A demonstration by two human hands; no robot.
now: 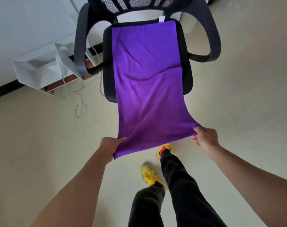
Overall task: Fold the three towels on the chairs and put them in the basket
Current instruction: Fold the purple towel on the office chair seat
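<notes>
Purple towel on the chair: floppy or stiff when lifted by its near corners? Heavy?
Likely floppy: the purple towel creases across the chair seat and droops between the left hand and right hand. Probably light: corner grips alone carry its hanging end. Its far end may slide when pulled.

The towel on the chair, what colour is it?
Purple. The towel is plain, with no pattern, and it shows best in the head view, spread over the black chair seat.

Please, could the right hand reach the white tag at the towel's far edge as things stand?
Probably not without stepping in: the right hand pinches a near corner of the purple towel; the white tag lies by the backrest.
</notes>
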